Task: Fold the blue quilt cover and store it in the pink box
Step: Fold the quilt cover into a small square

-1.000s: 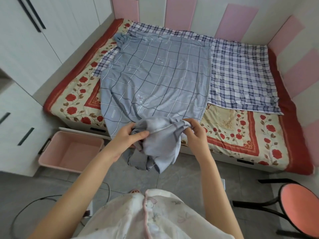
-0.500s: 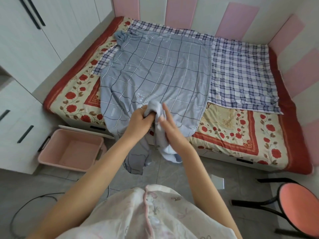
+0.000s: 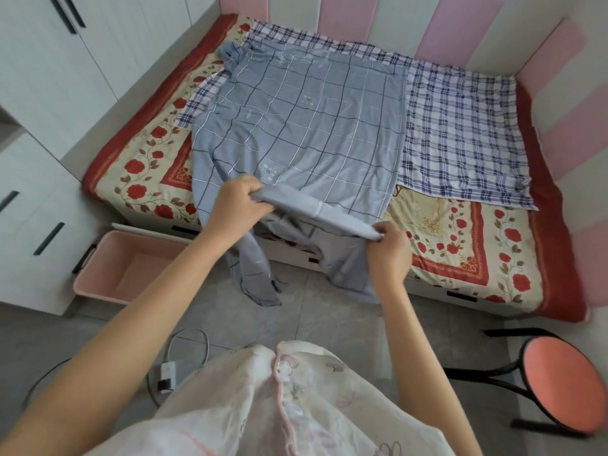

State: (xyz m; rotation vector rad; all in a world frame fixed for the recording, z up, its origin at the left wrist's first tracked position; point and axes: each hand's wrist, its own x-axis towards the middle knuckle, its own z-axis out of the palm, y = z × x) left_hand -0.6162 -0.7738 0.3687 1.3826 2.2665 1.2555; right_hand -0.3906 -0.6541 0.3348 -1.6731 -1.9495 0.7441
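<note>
Pale blue quilt cover with a dark and white grid pattern [image 3: 296,126] lay spread over the left part of the bed with the red-bordered rose-print bedspread [image 3: 460,258]. Its far edge reached almost to the pink and white padded headboard [image 3: 348,21]. Near edge was lifted off the bed and drawn out as a band between both hands. Left hand [image 3: 235,205] gripped the gathered edge, fingers curled over the cloth, above the bed's front edge. Right hand [image 3: 390,248] pinched the same edge farther right and nearer the person, thumb on top of the fabric. Below the band, two loose ends of the cover hung over the bed front toward the grey tiled floor [image 3: 329,324]. Blue and white checked cloth [image 3: 460,136] lay flat beside the cover on the right, partly under it. Pink rectangular plastic box [image 3: 108,258], open-topped, stood on the floor at the left, against the bed front and beside the white cabinet [image 3: 29,225], well apart from both hands. Round salmon-seated stool with black legs [image 3: 559,383] stood at lower right.
</note>
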